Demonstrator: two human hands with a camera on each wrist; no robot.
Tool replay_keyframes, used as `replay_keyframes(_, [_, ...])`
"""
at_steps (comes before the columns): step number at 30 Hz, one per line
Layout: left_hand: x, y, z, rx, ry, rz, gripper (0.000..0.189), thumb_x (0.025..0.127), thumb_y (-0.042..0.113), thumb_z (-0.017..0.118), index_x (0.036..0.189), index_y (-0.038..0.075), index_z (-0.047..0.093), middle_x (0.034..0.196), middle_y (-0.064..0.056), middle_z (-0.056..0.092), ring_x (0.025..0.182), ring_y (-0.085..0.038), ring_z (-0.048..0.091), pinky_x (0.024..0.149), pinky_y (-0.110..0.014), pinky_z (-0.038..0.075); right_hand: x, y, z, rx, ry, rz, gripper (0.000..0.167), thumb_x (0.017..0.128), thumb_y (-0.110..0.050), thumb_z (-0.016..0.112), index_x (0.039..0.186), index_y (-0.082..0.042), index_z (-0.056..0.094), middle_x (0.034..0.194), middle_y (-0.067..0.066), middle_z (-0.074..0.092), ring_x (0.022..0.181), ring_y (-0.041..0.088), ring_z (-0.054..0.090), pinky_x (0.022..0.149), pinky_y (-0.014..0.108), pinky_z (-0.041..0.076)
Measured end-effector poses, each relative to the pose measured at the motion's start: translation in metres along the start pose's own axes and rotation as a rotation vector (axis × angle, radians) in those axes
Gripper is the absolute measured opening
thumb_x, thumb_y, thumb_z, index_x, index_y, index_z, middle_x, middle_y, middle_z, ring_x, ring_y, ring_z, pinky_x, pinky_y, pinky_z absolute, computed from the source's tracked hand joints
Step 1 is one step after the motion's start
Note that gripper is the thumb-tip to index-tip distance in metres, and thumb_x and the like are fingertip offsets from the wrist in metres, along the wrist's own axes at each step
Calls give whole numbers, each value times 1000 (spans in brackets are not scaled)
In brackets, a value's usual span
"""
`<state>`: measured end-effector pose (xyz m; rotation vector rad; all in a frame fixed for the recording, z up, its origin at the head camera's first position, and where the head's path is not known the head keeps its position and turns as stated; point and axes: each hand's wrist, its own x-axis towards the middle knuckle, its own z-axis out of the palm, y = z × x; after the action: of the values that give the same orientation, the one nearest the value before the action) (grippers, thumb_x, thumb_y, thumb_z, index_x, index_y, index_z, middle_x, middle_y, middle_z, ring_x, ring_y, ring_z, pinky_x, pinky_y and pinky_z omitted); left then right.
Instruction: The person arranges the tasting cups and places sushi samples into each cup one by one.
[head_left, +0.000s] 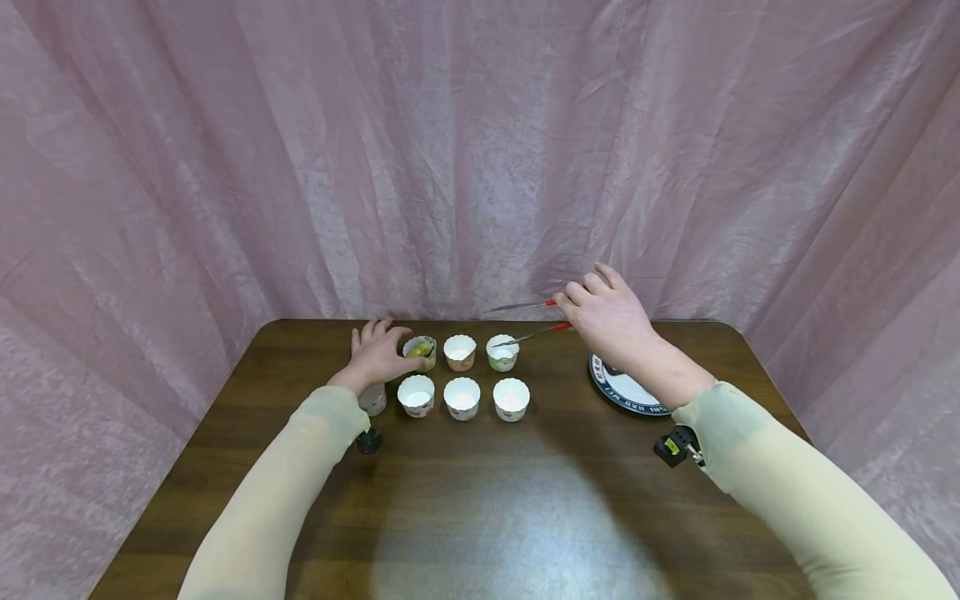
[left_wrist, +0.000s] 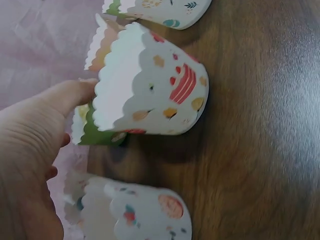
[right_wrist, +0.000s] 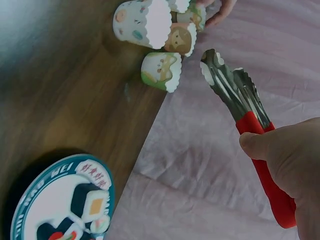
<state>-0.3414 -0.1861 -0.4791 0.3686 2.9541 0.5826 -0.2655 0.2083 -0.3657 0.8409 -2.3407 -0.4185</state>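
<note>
My left hand [head_left: 377, 354] is at the left end of the back row, thumb and fingers around a green patterned paper cup [head_left: 431, 358]. Something yellow-green [head_left: 420, 350] lies inside that cup. In the left wrist view, a white paper cup with a cake print [left_wrist: 170, 90] partly hides the thumb and the green cup. My right hand [head_left: 607, 317] grips red-handled metal tongs [right_wrist: 252, 130]. Their arms stand apart in the head view, tips pointing left above a green-bottomed paper cup [head_left: 502, 357] at the back row's right end, which shows a white inside.
An orange paper cup [head_left: 460, 358] sits in the back row. White patterned cups, including one at the right [head_left: 512, 402], form the front row; another [head_left: 372, 400] lies partly under my left wrist. A blue-rimmed plate [head_left: 630, 400] with sushi shapes stands at right. Pink curtain [head_left: 480, 167] hangs behind.
</note>
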Motion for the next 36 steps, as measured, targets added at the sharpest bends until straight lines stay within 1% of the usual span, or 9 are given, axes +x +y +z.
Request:
replay_keyframes(6, [-8,-5,-13,-52,21,28,83,95,62,61,156,10,42,164,-25,20,152,-48,1,115,-71,-9,-18,10,0,15,-9,29,37,87,0,76,122,-8,73,98,8,62,102,33,58,114,54,34])
replay_keyframes(12, [-18,-9,-21,-55,62,46,80,96,59,60,157,12,40,165,-22,21,152,-47,3,115,-71,-8,-37,22,-2,25,-26,60,35,87,-3,76,121,-6,71,98,9,62,102,34,58,113,54,35])
replay_keyframes(16, [-25,-13,-24,-69,84,63,77,97,56,61,157,13,40,166,-20,20,153,-46,1,115,-70,-9,-50,30,-4,19,-10,72,38,84,-5,79,120,-5,71,99,11,63,99,36,58,110,55,37])
replay_keyframes(19, [-29,-13,-26,-73,101,80,77,97,55,63,157,12,40,167,-20,19,153,-46,1,115,-70,-8,-59,36,-7,24,-36,84,48,77,-6,84,123,-4,69,101,12,62,99,37,57,109,57,36])
replay_keyframes(24, [-39,-7,-29,-67,122,109,78,95,53,66,157,12,41,167,-19,19,153,-45,2,116,-69,-7,-72,43,-15,40,-106,113,62,71,-10,90,128,-3,67,103,13,61,102,39,55,112,59,33])
replay_keyframes(27, [-45,-1,-31,-67,124,132,80,94,54,68,156,12,41,167,-19,19,154,-44,2,117,-68,-8,-81,46,-15,46,-91,115,55,75,-8,87,126,-2,67,100,13,61,100,40,56,111,60,33])
replay_keyframes(30, [-49,5,-31,-58,121,155,82,93,56,69,156,13,41,167,-19,19,154,-43,2,117,-67,-8,-90,49,-14,57,-63,110,52,76,-7,85,124,-2,68,97,14,62,98,41,57,110,61,34])
replay_keyframes(33, [-52,10,-30,-39,122,176,82,91,58,69,156,14,43,166,-19,20,154,-42,3,117,-67,-7,-98,52,-13,64,-53,105,53,74,-9,87,123,-2,68,97,14,62,98,40,57,109,62,35])
replay_keyframes(36, [-54,15,-28,-28,130,201,82,90,56,72,154,13,45,165,-20,23,154,-42,6,117,-68,-5,-107,55,-14,71,-68,109,57,73,-13,90,124,-2,68,100,15,63,100,41,57,108,63,34])
